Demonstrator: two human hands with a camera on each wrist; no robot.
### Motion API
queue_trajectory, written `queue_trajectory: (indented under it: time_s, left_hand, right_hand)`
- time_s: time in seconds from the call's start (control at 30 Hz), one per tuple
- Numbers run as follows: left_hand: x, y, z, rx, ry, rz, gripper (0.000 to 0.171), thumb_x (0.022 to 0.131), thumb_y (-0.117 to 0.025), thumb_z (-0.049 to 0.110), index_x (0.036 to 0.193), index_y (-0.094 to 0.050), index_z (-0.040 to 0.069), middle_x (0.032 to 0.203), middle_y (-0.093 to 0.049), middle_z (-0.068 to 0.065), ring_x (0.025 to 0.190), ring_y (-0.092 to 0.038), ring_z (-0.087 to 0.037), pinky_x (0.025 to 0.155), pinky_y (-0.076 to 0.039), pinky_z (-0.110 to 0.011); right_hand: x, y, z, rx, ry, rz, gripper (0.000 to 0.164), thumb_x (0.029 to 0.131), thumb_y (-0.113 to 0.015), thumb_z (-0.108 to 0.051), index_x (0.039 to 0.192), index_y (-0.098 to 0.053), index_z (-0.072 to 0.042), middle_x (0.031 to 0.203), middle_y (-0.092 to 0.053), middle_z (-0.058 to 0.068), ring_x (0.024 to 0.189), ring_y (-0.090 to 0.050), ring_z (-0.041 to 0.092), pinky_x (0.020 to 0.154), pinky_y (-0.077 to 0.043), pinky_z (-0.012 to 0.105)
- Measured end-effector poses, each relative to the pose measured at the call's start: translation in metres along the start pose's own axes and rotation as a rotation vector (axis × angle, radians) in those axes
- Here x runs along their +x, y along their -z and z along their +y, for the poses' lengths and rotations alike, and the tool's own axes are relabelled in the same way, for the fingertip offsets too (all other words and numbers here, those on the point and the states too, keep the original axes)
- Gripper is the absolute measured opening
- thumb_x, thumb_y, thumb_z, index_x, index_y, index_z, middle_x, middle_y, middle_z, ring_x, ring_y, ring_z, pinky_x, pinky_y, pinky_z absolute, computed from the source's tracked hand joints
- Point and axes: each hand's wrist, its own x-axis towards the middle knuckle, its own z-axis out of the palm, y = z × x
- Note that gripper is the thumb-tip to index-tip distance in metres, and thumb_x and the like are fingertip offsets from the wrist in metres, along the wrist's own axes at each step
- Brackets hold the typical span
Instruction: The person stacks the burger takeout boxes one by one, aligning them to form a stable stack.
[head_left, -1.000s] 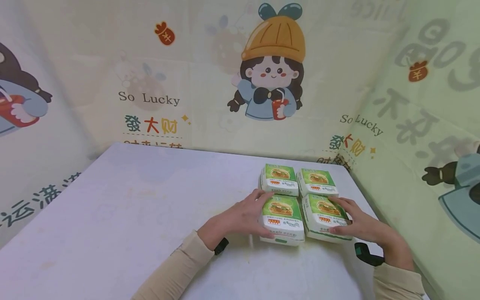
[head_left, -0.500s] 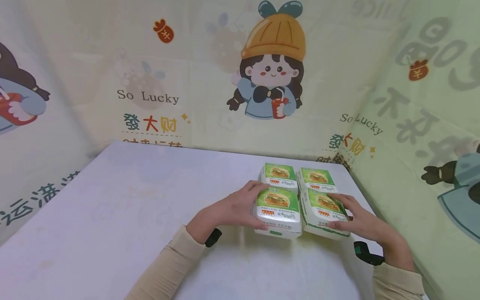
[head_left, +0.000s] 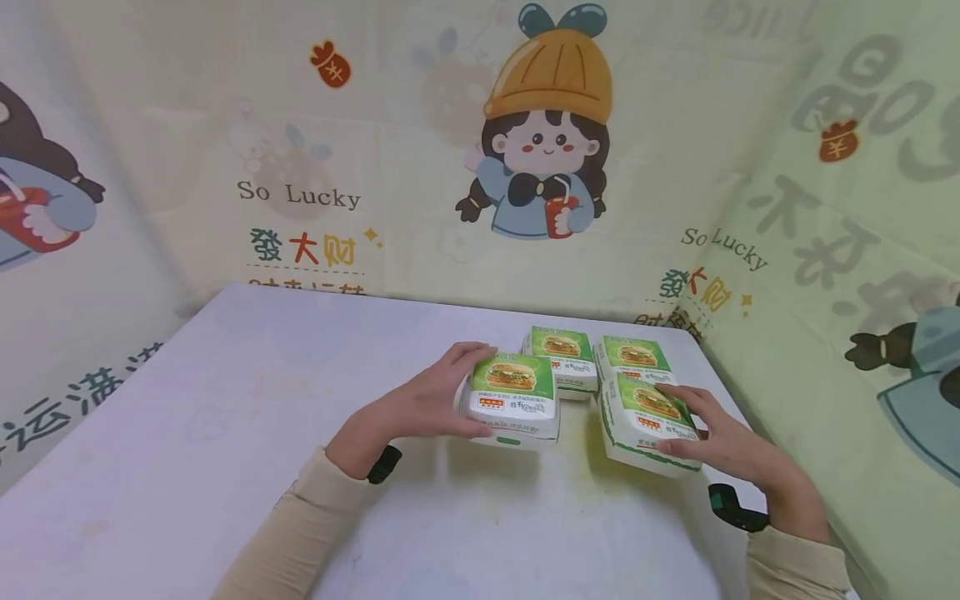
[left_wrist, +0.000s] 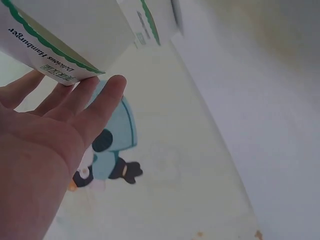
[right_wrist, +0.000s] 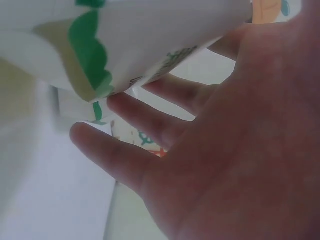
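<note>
My left hand [head_left: 423, 396] grips a white and green hamburger box [head_left: 513, 404] by its left side, thumb at the front and fingers at the back. The box is held above the table, its shadow beneath it. In the left wrist view, fingertips press the wall of this carton, marked "Delicious Hamburger". At the right, my right hand [head_left: 727, 442] grips a matching hamburger box [head_left: 648, 429] from its right side. The right wrist view shows the underside edge of that box [right_wrist: 150, 45] raised, with fingers against its wall.
Two more hamburger boxes stand behind, a back left one [head_left: 573, 379] and a back right one [head_left: 636, 354], the latter partly covered by the right-hand box. The white table [head_left: 225, 433] meets printed cloth walls [head_left: 420, 167] at the back and sides.
My left hand has lifted its box and carried it leftward, opening a gap between the two front boxes. The right hand's box has risen slightly, while that hand has hardly moved.
</note>
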Motion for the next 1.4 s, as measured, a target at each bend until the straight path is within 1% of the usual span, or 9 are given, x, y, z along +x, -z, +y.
queue_trajectory:
  time_s: [0.07, 0.1, 0.2, 0.4, 0.6, 0.77, 1.03, 1.27, 1.4]
  left_hand:
    - [-0.004, 0.004, -0.005, 0.003, 0.015, 0.009, 0.101, 0.073, -0.086, 0.040, 0.154, -0.031, 0.019, 0.155, -0.026, 0.006, 0.131, -0.041, -0.015, 0.101, -0.047, -0.038]
    - [-0.007, 0.007, -0.008, 0.004, 0.025, 0.015, 0.101, 0.073, -0.086, 0.041, 0.154, -0.030, 0.020, 0.156, -0.025, 0.006, 0.132, -0.041, -0.016, 0.101, -0.047, -0.038]
    - [-0.013, 0.014, -0.016, 0.015, 0.048, 0.037, 0.101, 0.073, -0.086, 0.040, 0.154, -0.031, 0.018, 0.156, -0.026, 0.004, 0.134, -0.039, -0.018, 0.104, -0.045, -0.040]
    - [-0.019, 0.028, -0.028, 0.033, 0.057, 0.074, 0.099, 0.073, -0.087, 0.036, 0.153, -0.033, 0.013, 0.156, -0.028, -0.002, 0.133, -0.041, -0.022, 0.103, -0.045, -0.043]
    - [-0.022, 0.036, -0.039, 0.072, 0.082, 0.084, 0.099, 0.073, -0.087, 0.036, 0.153, -0.033, 0.011, 0.155, -0.029, -0.005, 0.132, -0.041, -0.025, 0.102, -0.045, -0.042]
    - [-0.025, 0.040, -0.044, 0.059, 0.128, 0.079, 0.102, 0.072, -0.087, 0.036, 0.154, -0.030, 0.012, 0.156, -0.027, -0.007, 0.133, -0.040, -0.026, 0.104, -0.043, -0.045]
    - [-0.030, 0.044, -0.052, 0.060, 0.201, 0.037, 0.106, 0.074, -0.086, 0.038, 0.156, -0.025, 0.013, 0.159, -0.022, -0.009, 0.134, -0.038, -0.028, 0.109, -0.040, -0.048]
    - [-0.032, 0.045, -0.058, 0.033, 0.237, -0.009, 0.107, 0.074, -0.086, 0.037, 0.157, -0.023, 0.015, 0.160, -0.020, -0.010, 0.137, -0.035, -0.030, 0.112, -0.037, -0.053]
    - [-0.032, 0.042, -0.063, 0.005, 0.237, -0.033, 0.108, 0.074, -0.086, 0.035, 0.158, -0.020, 0.015, 0.161, -0.017, -0.011, 0.138, -0.032, -0.031, 0.112, -0.035, -0.054]
  right_hand:
    - [0.000, 0.000, 0.000, -0.004, -0.001, 0.002, 0.079, 0.089, -0.070, -0.033, 0.154, -0.029, -0.013, 0.147, -0.025, 0.025, 0.119, -0.041, 0.034, 0.087, -0.047, 0.046]
    - [0.000, -0.001, 0.000, -0.008, -0.003, 0.004, 0.079, 0.089, -0.070, -0.034, 0.154, -0.029, -0.014, 0.147, -0.025, 0.025, 0.119, -0.041, 0.034, 0.087, -0.047, 0.045]
    - [0.001, -0.001, 0.001, -0.028, 0.003, 0.017, 0.078, 0.089, -0.070, -0.034, 0.153, -0.031, -0.014, 0.148, -0.025, 0.026, 0.118, -0.042, 0.035, 0.085, -0.045, 0.040]
    - [0.001, 0.000, 0.001, -0.017, -0.005, 0.034, 0.077, 0.090, -0.071, -0.035, 0.153, -0.031, -0.017, 0.150, -0.024, 0.023, 0.118, -0.044, 0.036, 0.081, -0.043, 0.027]
    - [0.002, 0.001, 0.001, -0.011, -0.020, 0.036, 0.078, 0.090, -0.070, -0.036, 0.155, -0.030, -0.018, 0.150, -0.024, 0.024, 0.118, -0.044, 0.034, 0.081, -0.044, 0.027]
    - [0.002, 0.001, 0.002, -0.019, -0.016, 0.039, 0.078, 0.090, -0.070, -0.036, 0.155, -0.029, -0.020, 0.150, -0.025, 0.022, 0.117, -0.043, 0.031, 0.080, -0.044, 0.025]
    - [0.002, 0.001, 0.002, -0.021, -0.026, 0.027, 0.078, 0.091, -0.069, -0.037, 0.155, -0.028, -0.020, 0.150, -0.024, 0.023, 0.118, -0.043, 0.033, 0.082, -0.044, 0.031]
    - [0.002, 0.001, 0.001, 0.012, -0.022, 0.024, 0.077, 0.091, -0.069, -0.034, 0.155, -0.028, -0.020, 0.149, -0.023, 0.023, 0.121, -0.045, 0.043, 0.086, -0.046, 0.040]
    - [0.003, 0.000, -0.002, 0.005, -0.020, 0.027, 0.077, 0.091, -0.069, -0.035, 0.155, -0.029, -0.020, 0.149, -0.024, 0.023, 0.121, -0.044, 0.044, 0.088, -0.046, 0.045]
